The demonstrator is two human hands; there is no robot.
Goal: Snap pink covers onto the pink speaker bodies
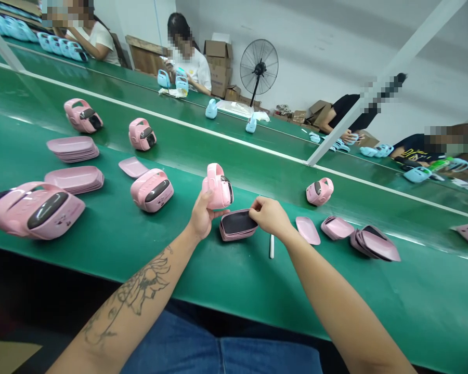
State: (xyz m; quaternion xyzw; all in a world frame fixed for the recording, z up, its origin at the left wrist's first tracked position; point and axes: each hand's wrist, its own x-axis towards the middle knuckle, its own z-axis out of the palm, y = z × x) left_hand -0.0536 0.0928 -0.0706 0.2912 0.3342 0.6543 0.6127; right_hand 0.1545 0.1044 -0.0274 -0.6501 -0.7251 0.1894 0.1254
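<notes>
Tattooed forearm [140, 291] outstretched, the left hand [202, 214] grips just left of the tray stack [237, 224]; the right hand [272, 214], fingers [256, 205] curled, pinches its right end.

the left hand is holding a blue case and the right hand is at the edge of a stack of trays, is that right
Not quite: the case in the left hand is pink, not blue, as the head view shows. The right hand is indeed at the edge of a stack of trays.
</notes>
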